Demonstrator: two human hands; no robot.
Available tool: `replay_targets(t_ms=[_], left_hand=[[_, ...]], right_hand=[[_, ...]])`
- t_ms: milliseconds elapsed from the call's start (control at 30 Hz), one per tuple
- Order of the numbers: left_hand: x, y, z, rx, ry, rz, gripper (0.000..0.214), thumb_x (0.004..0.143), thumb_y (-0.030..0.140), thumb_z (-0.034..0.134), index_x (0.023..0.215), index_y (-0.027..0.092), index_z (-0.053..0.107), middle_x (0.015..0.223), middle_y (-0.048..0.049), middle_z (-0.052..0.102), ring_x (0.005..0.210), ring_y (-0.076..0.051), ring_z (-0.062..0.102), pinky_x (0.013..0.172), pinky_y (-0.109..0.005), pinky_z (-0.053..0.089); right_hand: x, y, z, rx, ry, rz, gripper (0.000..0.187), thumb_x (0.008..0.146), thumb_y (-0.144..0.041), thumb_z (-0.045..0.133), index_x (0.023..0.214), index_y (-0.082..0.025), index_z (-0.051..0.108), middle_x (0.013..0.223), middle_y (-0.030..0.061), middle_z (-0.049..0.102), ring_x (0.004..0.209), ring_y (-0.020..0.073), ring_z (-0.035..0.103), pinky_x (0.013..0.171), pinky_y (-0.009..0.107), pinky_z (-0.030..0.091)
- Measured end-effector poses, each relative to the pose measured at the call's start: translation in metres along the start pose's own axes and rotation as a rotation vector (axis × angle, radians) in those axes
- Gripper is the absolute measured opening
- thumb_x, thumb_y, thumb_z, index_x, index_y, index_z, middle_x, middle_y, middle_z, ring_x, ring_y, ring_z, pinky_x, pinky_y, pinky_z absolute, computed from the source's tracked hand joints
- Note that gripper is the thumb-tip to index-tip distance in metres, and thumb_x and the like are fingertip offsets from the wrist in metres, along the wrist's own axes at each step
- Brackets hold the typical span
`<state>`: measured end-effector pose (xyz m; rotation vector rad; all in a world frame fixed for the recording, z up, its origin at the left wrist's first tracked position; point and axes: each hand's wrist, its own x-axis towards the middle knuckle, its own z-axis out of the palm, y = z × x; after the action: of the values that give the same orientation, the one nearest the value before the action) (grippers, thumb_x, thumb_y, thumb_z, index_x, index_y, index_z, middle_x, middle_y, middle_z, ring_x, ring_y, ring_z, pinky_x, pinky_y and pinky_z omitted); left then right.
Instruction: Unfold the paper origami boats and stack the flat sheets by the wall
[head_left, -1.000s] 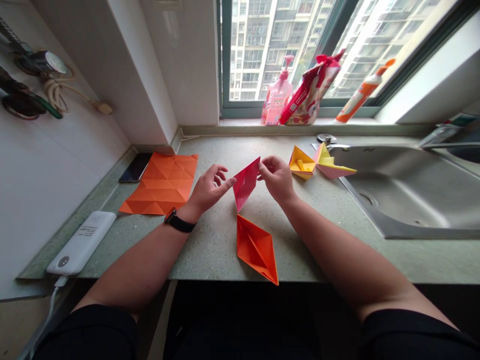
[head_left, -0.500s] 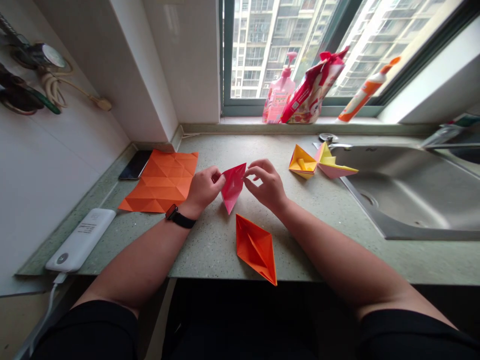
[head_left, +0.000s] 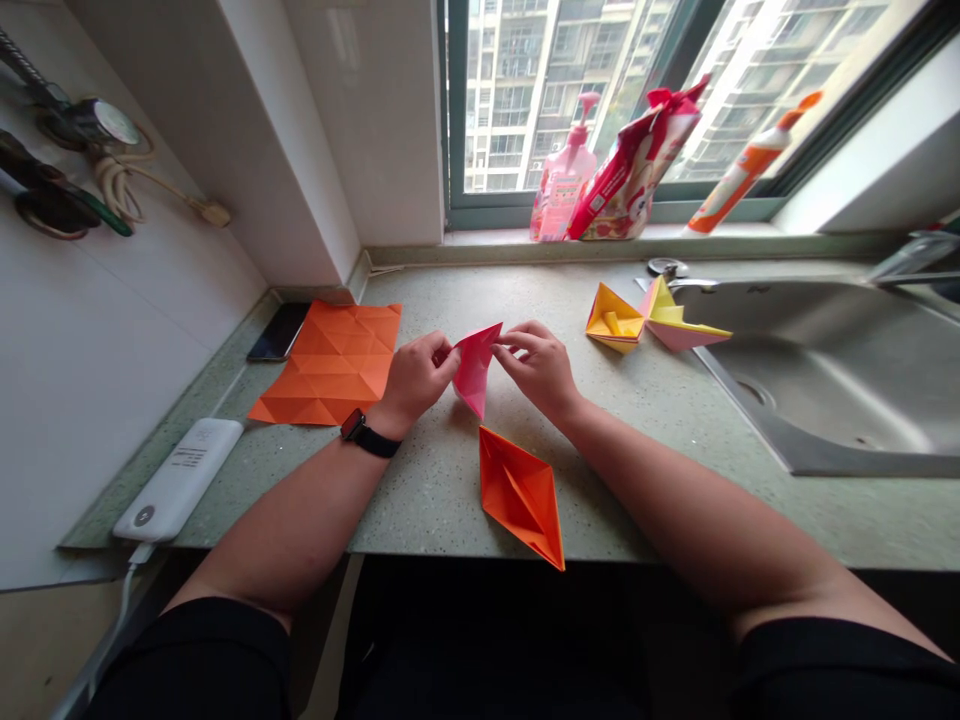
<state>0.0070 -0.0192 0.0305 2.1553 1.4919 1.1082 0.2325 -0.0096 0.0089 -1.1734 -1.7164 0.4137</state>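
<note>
I'm holding the pink paper [head_left: 474,366] up over the counter [head_left: 427,490] w/ both hands. L hand [head_left: 417,379] is closed on its left edge, R hand [head_left: 537,370] pinching its right corner. Orange boat [head_left: 520,495] is sitting just below the paper, orange sheet [head_left: 330,362] lying left of it, yellow boats [head_left: 646,318] sitting right of it, sink [head_left: 825,375] further right.

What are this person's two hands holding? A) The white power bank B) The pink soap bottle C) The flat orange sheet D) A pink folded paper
D: the left hand and right hand both grip the pink folded paper at its edges.
</note>
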Motion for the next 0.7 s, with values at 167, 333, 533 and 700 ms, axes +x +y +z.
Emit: replay_targets(t_ms=[167, 333, 533, 700], left_hand=[[-0.0023, 0.0003, 0.0009, 0.002, -0.014, 0.050, 0.027, 0.100, 0.039, 0.063, 0.079, 0.023, 0.062, 0.073, -0.0018, 0.070, 0.072, -0.018, 0.062, 0.069, -0.030, 0.045], [-0.0028, 0.0006, 0.0015, -0.009, -0.027, 0.094, 0.027, 0.101, 0.039, 0.064, 0.080, 0.022, 0.064, 0.077, -0.0026, 0.072, 0.072, -0.017, 0.064, 0.069, -0.030, 0.045], [0.0031, -0.0034, -0.0025, 0.008, 0.034, -0.014, 0.023, 0.100, 0.038, 0.064, 0.082, 0.023, 0.064, 0.077, -0.0022, 0.073, 0.071, -0.018, 0.067, 0.066, -0.029, 0.046], [0.0024, -0.0039, -0.0028, 0.010, 0.026, 0.005, 0.029, 0.101, 0.043, 0.062, 0.079, 0.024, 0.062, 0.075, -0.0022, 0.072, 0.072, -0.018, 0.066, 0.066, -0.029, 0.045]], right_hand=[[0.0014, 0.0027, 0.0040, 0.033, 0.043, 0.059, 0.035, 0.096, -0.056, 0.073, 0.096, -0.023, 0.086, 0.102, 0.0091, 0.073, 0.079, 0.0207, 0.071, 0.073, 0.039, 0.064], [0.0027, 0.0018, 0.0045, 0.089, 0.089, 0.083, 0.035, 0.094, -0.056, 0.074, 0.092, -0.022, 0.084, 0.100, 0.0086, 0.072, 0.079, 0.0200, 0.071, 0.073, 0.037, 0.063], [0.0032, -0.0044, 0.0029, 0.199, 0.008, 0.096, 0.040, 0.093, -0.061, 0.072, 0.089, -0.022, 0.081, 0.102, 0.0083, 0.071, 0.085, 0.0197, 0.071, 0.068, 0.032, 0.062], [0.0027, -0.0022, 0.0030, 0.146, 0.009, 0.084, 0.039, 0.093, -0.061, 0.074, 0.095, -0.023, 0.085, 0.104, 0.0090, 0.072, 0.082, 0.0199, 0.071, 0.069, 0.034, 0.063]])
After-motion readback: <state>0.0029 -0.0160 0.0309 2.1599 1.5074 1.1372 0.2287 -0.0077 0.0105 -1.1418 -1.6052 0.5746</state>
